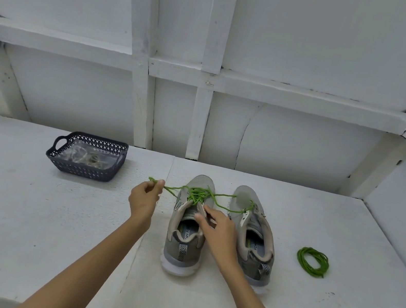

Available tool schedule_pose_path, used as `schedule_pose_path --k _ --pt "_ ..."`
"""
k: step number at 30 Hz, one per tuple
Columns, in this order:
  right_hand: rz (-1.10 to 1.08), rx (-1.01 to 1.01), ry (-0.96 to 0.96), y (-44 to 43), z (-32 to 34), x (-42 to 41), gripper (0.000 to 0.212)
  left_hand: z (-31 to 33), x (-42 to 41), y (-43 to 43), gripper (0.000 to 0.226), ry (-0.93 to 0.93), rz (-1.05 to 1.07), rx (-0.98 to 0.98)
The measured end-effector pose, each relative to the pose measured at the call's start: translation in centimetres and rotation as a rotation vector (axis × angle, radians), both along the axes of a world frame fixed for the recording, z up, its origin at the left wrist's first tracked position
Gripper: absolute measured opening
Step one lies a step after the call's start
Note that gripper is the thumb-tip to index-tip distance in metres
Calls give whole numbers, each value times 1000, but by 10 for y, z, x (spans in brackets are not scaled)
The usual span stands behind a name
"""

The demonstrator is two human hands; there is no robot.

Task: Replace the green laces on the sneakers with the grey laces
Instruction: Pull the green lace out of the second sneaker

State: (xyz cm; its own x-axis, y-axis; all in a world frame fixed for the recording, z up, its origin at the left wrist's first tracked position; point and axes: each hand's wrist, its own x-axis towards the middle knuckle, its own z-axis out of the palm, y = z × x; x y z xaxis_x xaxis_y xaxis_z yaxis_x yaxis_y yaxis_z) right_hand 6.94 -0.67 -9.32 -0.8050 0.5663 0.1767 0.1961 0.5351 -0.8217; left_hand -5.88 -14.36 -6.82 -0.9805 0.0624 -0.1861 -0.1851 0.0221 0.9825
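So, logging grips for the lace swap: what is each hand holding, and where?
Left hand pinches the green lace near its free end; right hand grips the laced sneaker at its tongue.

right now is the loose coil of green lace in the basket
No, the coiled green lace lies on the table right of the sneakers, away from the basket.

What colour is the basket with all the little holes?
The plastic lattice basket is dark navy blue, clearest in the head view.
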Motion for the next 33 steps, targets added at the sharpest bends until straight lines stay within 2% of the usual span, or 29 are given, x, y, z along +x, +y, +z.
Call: schedule_pose_path --k 3,4,5,7,10,11,13,17,25,33 --pt "32 28 -89 14 13 -12 32 -9 7 2 43 -135 -95 14" --pt "46 37 -112 18 20 -16 25 -13 10 5 44 -163 -93 21" --pt "69 40 -128 23 25 -21 21 -14 14 8 35 -170 -91 14" --pt "119 34 -188 29 32 -31 16 -9 28 15 22 -156 -114 -46" --pt "175 51 -274 37 39 -45 8 -8 44 20 57 -19 -214 -113" --pt "192 68 -285 40 42 -49 7 -8 47 20 59 62 -267 -116" --pt "228 147 -306 42 49 -53 7 -12 50 21 49 176 -397 -149" --pt "291 322 -363 40 59 -55 10 -14 48 22 43 176 -449 -174" --pt "346 197 -419 45 68 -57 14 -18 48 24 43 181 -433 -172" --pt "410 198 -445 47 71 -57 8 -19 48 25 43 191 -430 -175"
